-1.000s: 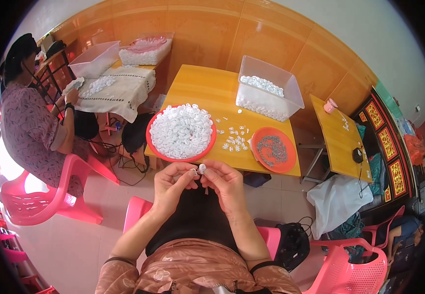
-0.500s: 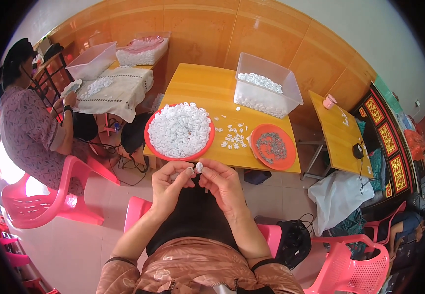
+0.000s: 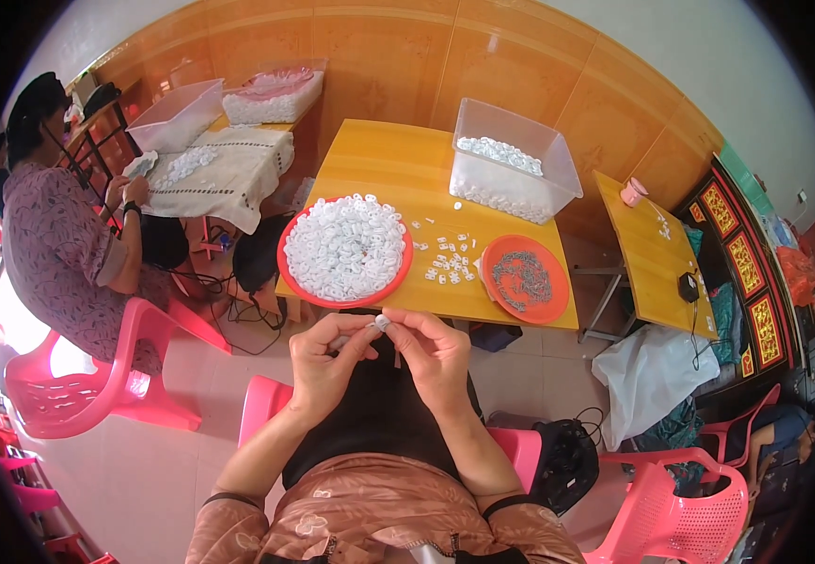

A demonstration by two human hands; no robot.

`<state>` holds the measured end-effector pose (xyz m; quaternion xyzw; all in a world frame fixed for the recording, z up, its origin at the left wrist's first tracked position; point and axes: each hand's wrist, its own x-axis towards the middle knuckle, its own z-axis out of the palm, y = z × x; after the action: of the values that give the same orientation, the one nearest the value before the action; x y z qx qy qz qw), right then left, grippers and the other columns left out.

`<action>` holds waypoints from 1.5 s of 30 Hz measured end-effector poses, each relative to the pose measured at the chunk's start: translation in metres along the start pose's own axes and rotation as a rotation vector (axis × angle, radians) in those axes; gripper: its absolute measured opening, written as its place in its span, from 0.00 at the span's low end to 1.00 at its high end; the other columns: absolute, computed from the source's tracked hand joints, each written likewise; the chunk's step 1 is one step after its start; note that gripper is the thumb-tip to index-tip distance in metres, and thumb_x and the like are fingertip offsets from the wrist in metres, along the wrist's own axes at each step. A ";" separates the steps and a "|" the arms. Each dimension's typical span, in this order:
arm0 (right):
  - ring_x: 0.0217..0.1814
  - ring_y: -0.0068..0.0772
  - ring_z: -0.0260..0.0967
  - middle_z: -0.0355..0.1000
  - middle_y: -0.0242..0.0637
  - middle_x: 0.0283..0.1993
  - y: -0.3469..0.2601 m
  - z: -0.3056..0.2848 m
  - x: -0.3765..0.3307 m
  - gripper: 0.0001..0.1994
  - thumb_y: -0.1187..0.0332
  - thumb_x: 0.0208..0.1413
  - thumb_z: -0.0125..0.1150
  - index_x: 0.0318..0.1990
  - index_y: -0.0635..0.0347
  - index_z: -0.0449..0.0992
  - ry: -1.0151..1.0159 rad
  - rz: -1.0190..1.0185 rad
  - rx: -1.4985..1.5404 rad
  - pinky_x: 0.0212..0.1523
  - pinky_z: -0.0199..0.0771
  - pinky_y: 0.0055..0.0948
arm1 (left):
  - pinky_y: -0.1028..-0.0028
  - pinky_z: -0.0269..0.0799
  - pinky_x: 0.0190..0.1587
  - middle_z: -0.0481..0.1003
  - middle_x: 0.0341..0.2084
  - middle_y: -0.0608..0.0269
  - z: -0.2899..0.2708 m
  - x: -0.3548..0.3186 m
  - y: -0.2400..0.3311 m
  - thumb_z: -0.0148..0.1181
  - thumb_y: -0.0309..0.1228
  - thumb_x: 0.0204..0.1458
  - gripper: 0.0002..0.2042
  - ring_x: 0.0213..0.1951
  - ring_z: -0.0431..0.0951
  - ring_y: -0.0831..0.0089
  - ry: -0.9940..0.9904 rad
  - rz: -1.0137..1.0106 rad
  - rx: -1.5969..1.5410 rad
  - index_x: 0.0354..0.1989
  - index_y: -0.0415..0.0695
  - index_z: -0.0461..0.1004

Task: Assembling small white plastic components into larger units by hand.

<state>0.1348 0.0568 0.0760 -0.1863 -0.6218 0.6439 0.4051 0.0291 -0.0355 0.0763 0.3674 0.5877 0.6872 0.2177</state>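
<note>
A small white plastic piece (image 3: 382, 322) is pinched where the fingertips of both hands meet, just in front of the table's near edge. My left hand (image 3: 324, 367) is closed, thumb and forefinger on the piece; something pale shows among its curled fingers, too small to name. My right hand (image 3: 434, 359) is closed too, gripping the same piece from the other side. Beyond my hands, a red round tray (image 3: 282, 268) is heaped with white oval plastic pieces (image 3: 343, 246). To its right, several loose white pieces (image 3: 449, 261) lie on the yellow table (image 3: 379, 155).
An orange tray (image 3: 553, 299) holds small grey metal parts (image 3: 523, 278). Behind it stands a clear bin (image 3: 558, 174) of white pieces. At left a co-worker (image 3: 69, 235) sits on a pink chair (image 3: 78, 395) by a cloth-covered table (image 3: 247, 155). Another pink chair (image 3: 680, 512) stands at lower right.
My fingertips have come together on the white piece, which was upright in my right fingers with a gap to my left. The co-worker's hands have shifted slightly.
</note>
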 end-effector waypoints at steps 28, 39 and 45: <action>0.31 0.15 0.67 0.73 0.31 0.32 -0.029 -0.009 -0.007 0.07 0.79 0.51 0.59 0.39 0.66 0.78 -0.125 -0.093 -0.070 0.31 0.66 0.13 | 0.82 0.68 0.36 0.73 0.29 0.66 -0.010 0.001 -0.021 0.61 0.24 0.49 0.07 0.31 0.72 0.82 -0.256 -0.087 -0.443 0.34 0.38 0.70; 0.36 0.16 0.70 0.73 0.35 0.33 -0.026 -0.010 -0.006 0.15 0.80 0.50 0.61 0.37 0.59 0.59 -0.191 0.170 0.366 0.37 0.71 0.14 | 0.66 0.60 0.55 0.69 0.48 0.55 -0.010 0.007 -0.017 0.58 0.41 0.51 0.19 0.53 0.66 0.65 -0.479 0.066 -0.394 0.43 0.38 0.76; 0.39 0.22 0.72 0.74 0.38 0.35 -0.021 -0.015 -0.005 0.15 0.83 0.49 0.59 0.38 0.57 0.59 -0.195 0.194 0.451 0.39 0.72 0.17 | 0.64 0.61 0.55 0.73 0.43 0.55 -0.003 0.005 -0.015 0.58 0.38 0.52 0.16 0.53 0.67 0.61 -0.371 0.245 -0.190 0.42 0.37 0.76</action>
<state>0.1551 0.0604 0.0924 -0.0871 -0.4778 0.8170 0.3107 0.0213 -0.0305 0.0630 0.5337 0.4217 0.6813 0.2703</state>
